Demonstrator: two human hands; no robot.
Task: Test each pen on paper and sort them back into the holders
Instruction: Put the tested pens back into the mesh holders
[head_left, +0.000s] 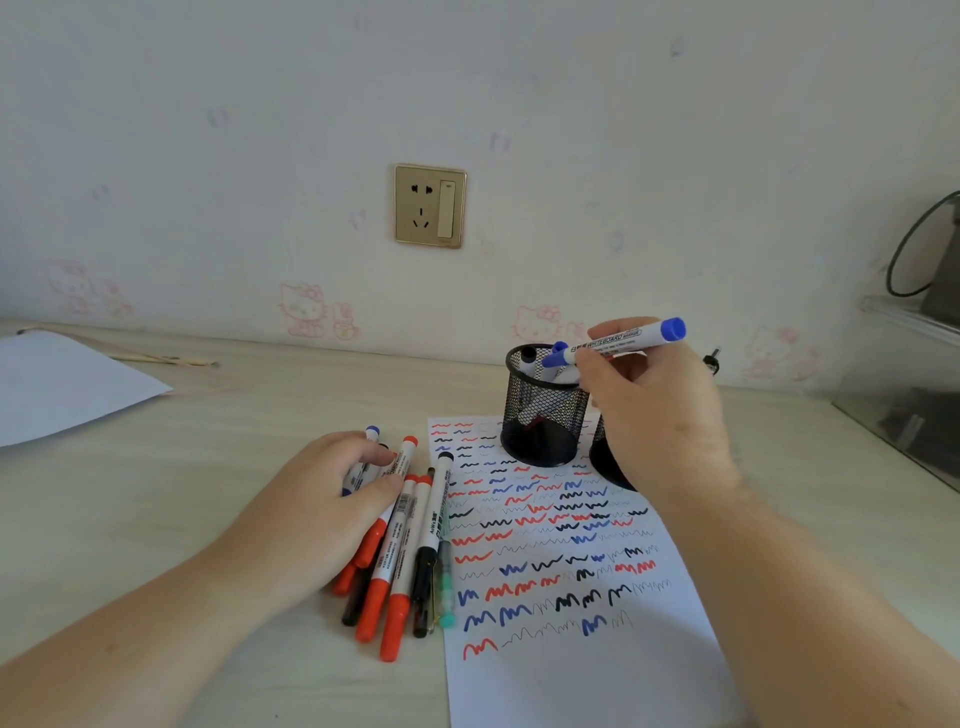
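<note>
My right hand (654, 410) holds a blue whiteboard marker (623, 340) nearly level, its capped tip over the rim of a black mesh holder (543, 410) that has a few markers inside. A second black holder (605, 457) stands just right of it, mostly hidden behind my hand. Both stand on the far end of a white paper (576, 665) covered with red, blue and black squiggles. My left hand (322, 504) rests on a pile of pens (405, 545) left of the paper, fingers closing around a blue marker (363, 467) in the pile.
A loose white sheet (67, 384) lies at the far left with thin sticks (156, 357) behind it. A wall socket (430, 205) sits above the desk. A glass shelf with a dark cable (914, 322) stands at the right edge.
</note>
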